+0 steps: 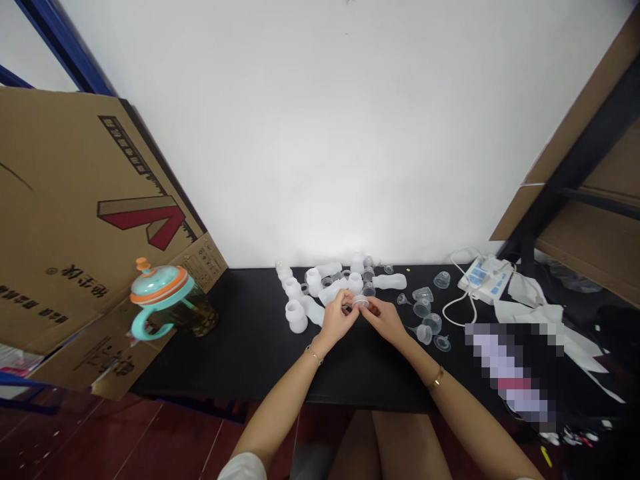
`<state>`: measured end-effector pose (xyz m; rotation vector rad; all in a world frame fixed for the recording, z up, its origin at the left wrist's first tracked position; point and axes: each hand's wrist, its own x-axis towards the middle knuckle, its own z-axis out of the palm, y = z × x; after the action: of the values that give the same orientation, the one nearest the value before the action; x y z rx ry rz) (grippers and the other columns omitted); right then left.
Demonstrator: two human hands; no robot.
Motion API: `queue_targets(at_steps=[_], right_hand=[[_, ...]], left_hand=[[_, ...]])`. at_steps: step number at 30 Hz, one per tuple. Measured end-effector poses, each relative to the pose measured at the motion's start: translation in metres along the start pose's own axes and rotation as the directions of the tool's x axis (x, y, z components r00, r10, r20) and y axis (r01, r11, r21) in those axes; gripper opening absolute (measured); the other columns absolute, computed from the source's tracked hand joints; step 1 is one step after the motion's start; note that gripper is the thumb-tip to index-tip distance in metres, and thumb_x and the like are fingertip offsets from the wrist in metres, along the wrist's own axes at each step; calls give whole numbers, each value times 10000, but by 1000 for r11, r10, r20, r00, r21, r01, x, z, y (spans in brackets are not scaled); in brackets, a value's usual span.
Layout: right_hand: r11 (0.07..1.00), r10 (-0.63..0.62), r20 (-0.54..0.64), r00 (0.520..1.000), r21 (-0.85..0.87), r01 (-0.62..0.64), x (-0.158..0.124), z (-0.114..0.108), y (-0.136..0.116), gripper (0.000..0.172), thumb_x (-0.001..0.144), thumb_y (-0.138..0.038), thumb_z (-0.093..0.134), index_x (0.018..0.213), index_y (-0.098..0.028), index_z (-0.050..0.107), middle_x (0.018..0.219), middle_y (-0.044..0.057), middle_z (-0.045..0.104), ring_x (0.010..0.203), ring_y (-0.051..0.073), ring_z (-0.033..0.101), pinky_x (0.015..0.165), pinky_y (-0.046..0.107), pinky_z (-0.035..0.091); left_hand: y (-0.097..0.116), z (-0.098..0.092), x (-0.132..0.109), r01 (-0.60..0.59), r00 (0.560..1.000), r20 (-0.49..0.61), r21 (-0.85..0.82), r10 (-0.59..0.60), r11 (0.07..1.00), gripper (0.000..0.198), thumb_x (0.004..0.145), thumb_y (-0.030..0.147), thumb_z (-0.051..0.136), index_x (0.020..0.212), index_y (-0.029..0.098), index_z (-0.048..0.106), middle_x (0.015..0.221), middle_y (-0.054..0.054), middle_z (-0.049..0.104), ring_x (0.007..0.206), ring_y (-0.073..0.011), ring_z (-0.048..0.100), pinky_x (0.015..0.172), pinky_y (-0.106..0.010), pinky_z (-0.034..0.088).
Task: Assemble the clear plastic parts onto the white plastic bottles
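My left hand (340, 315) and my right hand (383, 319) meet over the front middle of the black table. Between their fingertips they pinch a small round translucent piece (360, 301), like a cap or collar; its exact kind is too small to tell. Just behind and left of the hands lie several white wide-necked bottles (297, 317) and white flat-handled pieces (393, 281). To the right of my right hand are several clear cups (422, 307) and small clear funnel-shaped pieces (442, 343).
A lidded teal-and-orange jug (163, 293) with dark contents stands on the left, before a large cardboard box (75, 220). On the right lie a white power strip (485, 277) with its cable, crumpled white paper (535, 313) and a blurred-out item (510, 373). A white wall (340, 147) rises behind.
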<state>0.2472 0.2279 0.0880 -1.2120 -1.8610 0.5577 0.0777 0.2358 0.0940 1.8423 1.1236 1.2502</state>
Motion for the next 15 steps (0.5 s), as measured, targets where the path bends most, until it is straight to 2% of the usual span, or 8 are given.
queue_targets(at_steps=[15], right_hand=[[999,-7,32,999,-37,8,0,-1,-4,256,938,-400,533,870,-199,676,623,-17,571,562,141,517,552,239,356]], left_hand=[[-4,0,0,3,1000,-22,2,-3,1000,115,842,264,583,906,212,503,621,60,586,554,-112,532,575,-219,417]])
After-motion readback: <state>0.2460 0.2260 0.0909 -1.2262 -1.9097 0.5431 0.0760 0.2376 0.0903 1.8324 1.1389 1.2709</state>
